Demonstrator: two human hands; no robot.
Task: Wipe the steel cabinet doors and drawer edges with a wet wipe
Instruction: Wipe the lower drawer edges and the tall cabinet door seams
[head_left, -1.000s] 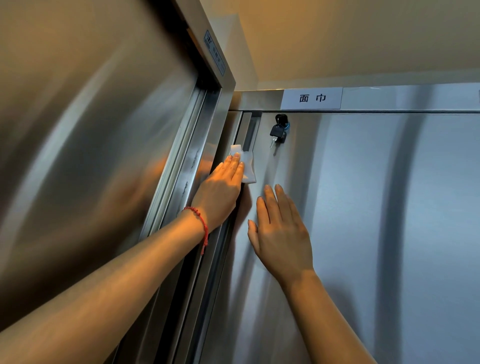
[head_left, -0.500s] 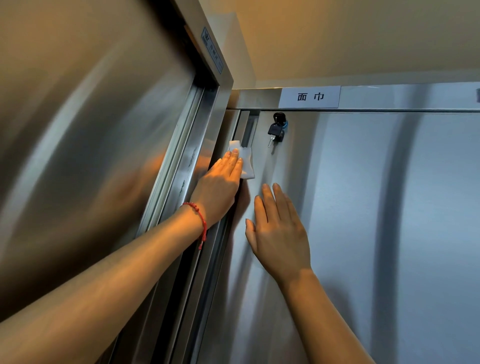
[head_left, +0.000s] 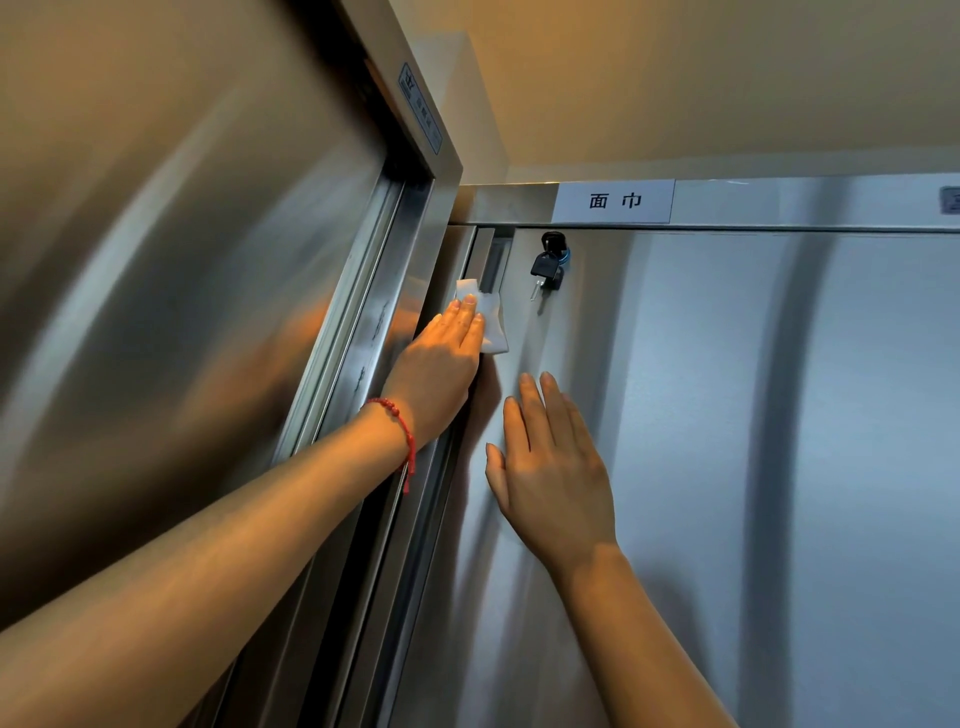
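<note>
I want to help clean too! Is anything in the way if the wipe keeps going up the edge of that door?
Nothing visible blocks it. The left hand presses the wet wipe on the door edge; the recessed handle lies above, and the keys hang off to the right.

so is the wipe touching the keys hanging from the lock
Apart. The head view shows bare steel door between the wipe and the keys.

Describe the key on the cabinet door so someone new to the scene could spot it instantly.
Start at the white label with two black characters on the steel strip above the right-hand cabinet door. Just below its left end, near the door's top left corner, a key hangs from a round black lock. It is the only dark, dangling item on the bare steel, up and right of the wet wipe under the left hand.
</note>
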